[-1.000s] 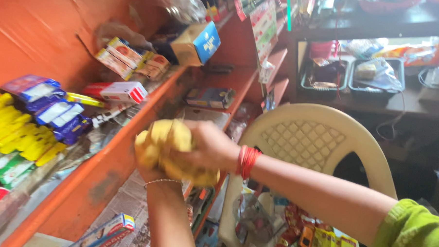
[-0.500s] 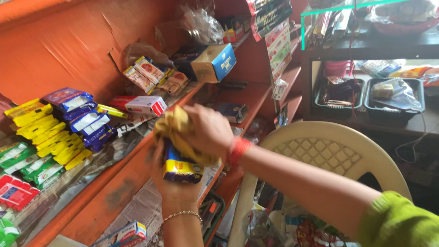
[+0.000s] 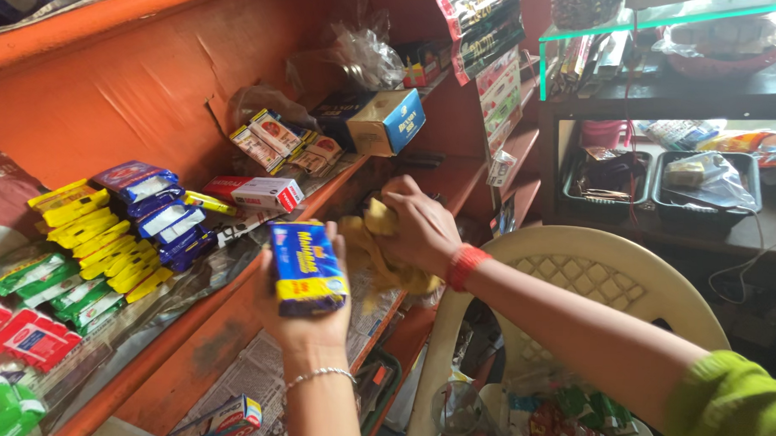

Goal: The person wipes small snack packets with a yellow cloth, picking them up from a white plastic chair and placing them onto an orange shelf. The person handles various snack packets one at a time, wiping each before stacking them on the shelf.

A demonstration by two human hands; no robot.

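Note:
My left hand [image 3: 311,323] holds a blue and yellow packet [image 3: 307,268] upright in front of the orange shelf [image 3: 221,324]. My right hand [image 3: 418,228] is closed on a crumpled yellow cloth [image 3: 371,247], just right of the packet and touching its side. A red bangle sits on my right wrist and a thin silver bracelet on my left. Stacks of blue packets [image 3: 160,210] and yellow packets [image 3: 95,234] lie on the shelf to the left.
A red and white box [image 3: 256,192], small cartons [image 3: 275,141] and a blue and tan box [image 3: 387,122] sit farther along the shelf. A cream plastic chair [image 3: 592,294] stands below my right arm. Black trays [image 3: 664,189] with goods fill the dark rack at right.
The cloth covered the packet in both hands a second ago. Now my right hand has drawn the cloth off to the right, and the blue and yellow packet stands bare in my left hand.

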